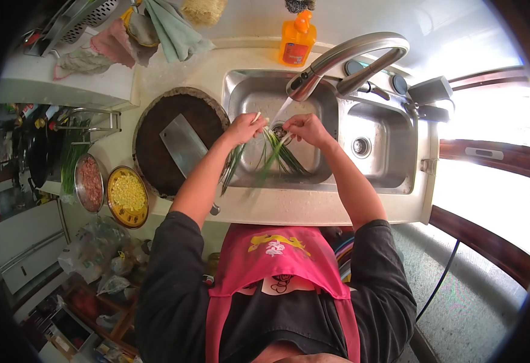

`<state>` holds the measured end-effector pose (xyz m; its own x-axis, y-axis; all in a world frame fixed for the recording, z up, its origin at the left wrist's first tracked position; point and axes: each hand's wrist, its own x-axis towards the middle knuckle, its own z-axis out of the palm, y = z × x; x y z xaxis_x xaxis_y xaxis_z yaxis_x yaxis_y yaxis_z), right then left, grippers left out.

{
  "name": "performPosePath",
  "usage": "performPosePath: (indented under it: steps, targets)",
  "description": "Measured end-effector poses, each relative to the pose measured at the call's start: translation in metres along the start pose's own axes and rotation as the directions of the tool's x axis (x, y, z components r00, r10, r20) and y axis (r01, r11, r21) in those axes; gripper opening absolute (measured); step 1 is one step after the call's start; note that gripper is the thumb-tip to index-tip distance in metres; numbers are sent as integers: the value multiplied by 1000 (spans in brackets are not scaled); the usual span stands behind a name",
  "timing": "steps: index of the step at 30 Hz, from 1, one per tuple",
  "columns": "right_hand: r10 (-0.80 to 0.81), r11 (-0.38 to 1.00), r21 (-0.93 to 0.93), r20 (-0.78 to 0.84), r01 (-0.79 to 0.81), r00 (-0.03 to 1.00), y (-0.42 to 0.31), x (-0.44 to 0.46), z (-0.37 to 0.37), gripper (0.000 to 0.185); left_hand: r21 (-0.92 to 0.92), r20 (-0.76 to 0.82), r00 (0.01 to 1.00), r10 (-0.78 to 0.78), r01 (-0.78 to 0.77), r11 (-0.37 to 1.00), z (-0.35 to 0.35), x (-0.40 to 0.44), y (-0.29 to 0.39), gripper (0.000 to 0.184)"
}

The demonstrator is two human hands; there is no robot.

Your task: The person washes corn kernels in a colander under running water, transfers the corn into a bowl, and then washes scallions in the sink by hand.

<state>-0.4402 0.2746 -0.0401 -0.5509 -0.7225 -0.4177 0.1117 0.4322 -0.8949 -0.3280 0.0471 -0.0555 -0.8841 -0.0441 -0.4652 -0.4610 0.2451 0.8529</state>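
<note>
Over the left sink basin (250, 175), my left hand (247, 129) is closed around the white ends of a bunch of scallions (289, 160). Their long green leaves hang down into the basin, some of them blurred. Close by on the right, my right hand (309, 130) pinches the white end of a scallion between thumb and fingers. A pull-down faucet (362, 45) arches above both hands, and a pale stream of water runs from its head between them. Part of the bunch is hidden by my fingers.
Left of the sink, a cleaver (183, 145) lies on a round wooden chopping board (156, 121). Beyond it are a plate of yellow diced food (127, 189) and a bowl of pinkish chopped meat (89, 183). An orange soap bottle (296, 42) stands behind the basin.
</note>
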Motion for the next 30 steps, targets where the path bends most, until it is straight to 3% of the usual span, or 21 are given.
performPosePath:
  steps: [2, 4, 6, 7, 13, 16, 18, 23, 25, 30]
  targets:
    - [-28, 974, 225, 27, 21, 999, -1, -1, 4, 16, -295, 9, 999, -46, 47, 955, 19, 0, 3, 33]
    - [-23, 907, 422, 23, 11, 999, -9, -5, 11, 19, -290, 36, 999, -22, 32, 956, 34, -6, 3, 28]
    - [-30, 889, 457, 32, 12, 999, -3, -3, 10, 21, -311, 13, 997, 76, -69, 948, 43, -12, 2, 25]
    - [-32, 880, 476, 38, 10, 999, 2, -2, 10, 23, -349, -3, 999, 35, -34, 937, 43, -16, 5, 23]
    - [53, 995, 80, 44, -57, 998, 10, 2, 3, 22, -159, -138, 987, 82, -104, 982, 49, -11, -10, 15]
    - [30, 997, 77, 10, -31, 999, 7, 1, 6, 23, -23, -169, 984, 60, -65, 998, 49, -17, 2, 15]
    - [-6, 998, -65, -19, 4, 1000, 5, 2, 8, 23, 23, -202, 975, 89, -86, 996, 51, -16, 1, 17]
    - [-228, 877, -459, -135, 144, 964, 1, 1, 22, 24, 198, -212, 969, 129, -86, 976, 61, -13, -1, 24]
    - [-336, 812, -546, -145, 207, 931, 1, 3, 26, 25, 209, -204, 966, 160, -116, 971, 62, -14, -1, 27]
    - [-374, 757, -598, -65, 264, 925, -13, -4, 25, 23, 259, -39, 988, 151, -136, 956, 33, -15, 11, 24]
